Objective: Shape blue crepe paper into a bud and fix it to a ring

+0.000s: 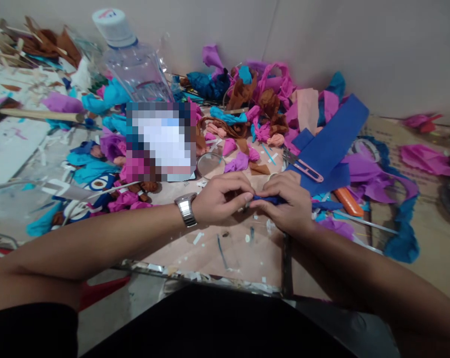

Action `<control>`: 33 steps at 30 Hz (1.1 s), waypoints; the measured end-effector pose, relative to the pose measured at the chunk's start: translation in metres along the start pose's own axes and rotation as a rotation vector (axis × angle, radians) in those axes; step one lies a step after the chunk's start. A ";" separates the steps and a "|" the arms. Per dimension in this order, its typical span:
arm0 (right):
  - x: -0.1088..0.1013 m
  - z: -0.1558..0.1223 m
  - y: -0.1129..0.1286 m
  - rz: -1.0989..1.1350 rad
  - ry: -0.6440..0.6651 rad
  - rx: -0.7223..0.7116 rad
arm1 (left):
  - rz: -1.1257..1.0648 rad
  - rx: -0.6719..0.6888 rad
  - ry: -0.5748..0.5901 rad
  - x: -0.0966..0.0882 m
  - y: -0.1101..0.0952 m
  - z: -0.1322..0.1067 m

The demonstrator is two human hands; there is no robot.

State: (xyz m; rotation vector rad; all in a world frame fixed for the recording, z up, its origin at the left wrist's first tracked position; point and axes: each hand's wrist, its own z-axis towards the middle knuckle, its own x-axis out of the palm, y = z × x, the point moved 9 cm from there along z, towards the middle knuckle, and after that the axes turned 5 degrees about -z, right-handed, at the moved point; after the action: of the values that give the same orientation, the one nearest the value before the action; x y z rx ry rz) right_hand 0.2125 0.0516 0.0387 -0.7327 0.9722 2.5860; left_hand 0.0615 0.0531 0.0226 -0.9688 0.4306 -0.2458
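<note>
Pinched between the fingertips of the left hand (pixel 223 200) and the right hand (pixel 292 205), a narrow dark-blue paper strip (pixel 268 199) is held across the grip. Beyond the left hand, a white-capped clear plastic bottle (pixel 133 64) is placed, its contents not to be made out. Pink-handled thread snips (pixel 310 170) are laid on a blue sheet (pixel 331 141) beyond the right hand.

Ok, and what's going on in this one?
A person's left hand and right hand come together over the table, fingers on a small dark blue piece. A larger blue sheet lies beyond the right hand, with a pink-handled tool on it. Crumpled colored scraps and a clear bottle stand farther back.
</note>
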 end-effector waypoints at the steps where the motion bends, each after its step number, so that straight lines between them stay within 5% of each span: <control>1: 0.000 0.000 0.000 0.002 -0.004 -0.001 | 0.001 -0.006 0.002 0.000 0.000 0.000; 15: 0.003 0.000 0.007 0.033 0.086 -0.017 | -0.086 -0.081 -0.103 -0.007 0.006 -0.001; 33: -0.003 0.000 0.009 -0.007 0.029 -0.015 | -0.104 -0.126 -0.148 -0.013 0.015 0.000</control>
State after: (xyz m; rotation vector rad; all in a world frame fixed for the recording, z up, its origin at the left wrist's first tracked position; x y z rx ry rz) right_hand 0.2109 0.0445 0.0446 -0.7776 0.9574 2.5865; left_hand 0.0505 0.0659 0.0134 -1.1264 0.2626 -0.2411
